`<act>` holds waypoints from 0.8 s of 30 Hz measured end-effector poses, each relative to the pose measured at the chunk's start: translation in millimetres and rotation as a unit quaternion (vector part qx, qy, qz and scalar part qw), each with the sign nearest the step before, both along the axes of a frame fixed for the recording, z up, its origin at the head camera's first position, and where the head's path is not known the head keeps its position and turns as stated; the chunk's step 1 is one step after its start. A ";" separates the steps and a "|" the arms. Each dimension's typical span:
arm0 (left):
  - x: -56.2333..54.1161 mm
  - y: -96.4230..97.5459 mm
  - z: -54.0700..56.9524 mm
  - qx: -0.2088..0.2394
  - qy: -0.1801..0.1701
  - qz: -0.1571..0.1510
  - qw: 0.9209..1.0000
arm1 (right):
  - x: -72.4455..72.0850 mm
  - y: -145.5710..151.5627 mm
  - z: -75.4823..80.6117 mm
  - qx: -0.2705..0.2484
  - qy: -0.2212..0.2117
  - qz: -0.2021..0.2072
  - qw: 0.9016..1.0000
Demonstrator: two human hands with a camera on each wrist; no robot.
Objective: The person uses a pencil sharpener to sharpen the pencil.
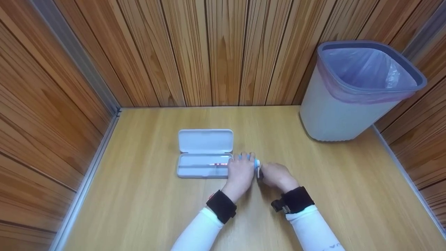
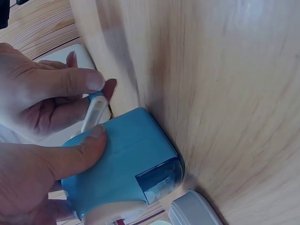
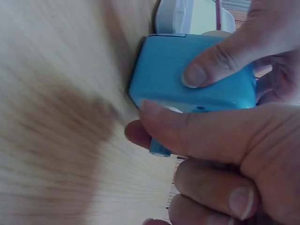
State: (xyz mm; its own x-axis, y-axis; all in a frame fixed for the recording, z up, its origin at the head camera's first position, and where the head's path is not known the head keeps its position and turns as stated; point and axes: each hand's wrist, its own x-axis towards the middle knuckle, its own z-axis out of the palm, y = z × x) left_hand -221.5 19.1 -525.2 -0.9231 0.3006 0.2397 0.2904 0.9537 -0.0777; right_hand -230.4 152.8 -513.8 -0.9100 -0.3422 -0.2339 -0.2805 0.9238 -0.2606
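My left hand (image 1: 241,172) holds the body of a blue crank pencil sharpener (image 2: 124,145) against the table, its thumb pressed on the upper face. My right hand (image 1: 278,176) is at the sharpener's right end, pinching the blue knob (image 3: 160,148) of the white crank arm (image 2: 95,112) between thumb and forefinger. To the left lies a pale pencil case (image 1: 205,141) with its lid raised. A slim pencil with a reddish pattern (image 1: 220,164) shows over the case's tray, left of my left hand. Whether its far end sits in the sharpener is hidden.
A white waste bin (image 1: 334,116) with a grey rim and a pinkish liner stands at the back right. Wooden plank walls (image 1: 223,52) enclose the light wood table (image 1: 150,202) at the back and both sides.
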 end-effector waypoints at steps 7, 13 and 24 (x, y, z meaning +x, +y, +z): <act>1.6 -0.7 1.0 0.006 0.017 0.001 1.000 | 3.2 0.3 10.3 0.001 -0.009 0.012 1.000; 1.3 -0.7 1.6 0.011 0.007 0.002 1.000 | 5.7 4.3 16.9 -0.023 -0.017 0.019 0.999; 0.2 -0.9 1.6 0.013 -0.022 0.003 1.000 | 4.7 4.8 30.3 -0.013 -0.007 0.040 0.999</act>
